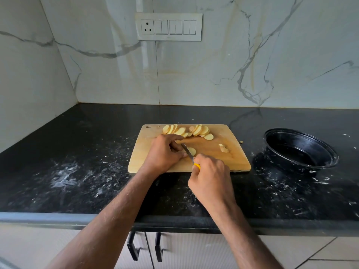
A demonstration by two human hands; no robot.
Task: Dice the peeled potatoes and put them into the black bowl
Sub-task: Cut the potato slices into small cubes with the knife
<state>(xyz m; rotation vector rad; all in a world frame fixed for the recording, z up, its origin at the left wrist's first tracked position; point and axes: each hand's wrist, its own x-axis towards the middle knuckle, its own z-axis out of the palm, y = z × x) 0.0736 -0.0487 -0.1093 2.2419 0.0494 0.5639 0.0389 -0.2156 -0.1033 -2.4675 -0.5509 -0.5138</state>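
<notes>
Slicing is well along but dicing hardly begun: potato slices (187,131) fan across the cutting board (213,162), the left hand (163,152) steadies a potato piece (192,151), the right hand (209,177) grips the knife (188,152), and the black bowl (301,150) (apparently empty) waits on the worktop (77,171).

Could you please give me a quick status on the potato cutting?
Left hand steadies a potato piece on the board. Right hand grips the knife, blade on it. Slices piled at board's far edge. Black bowl empty; nothing in the way.
</notes>
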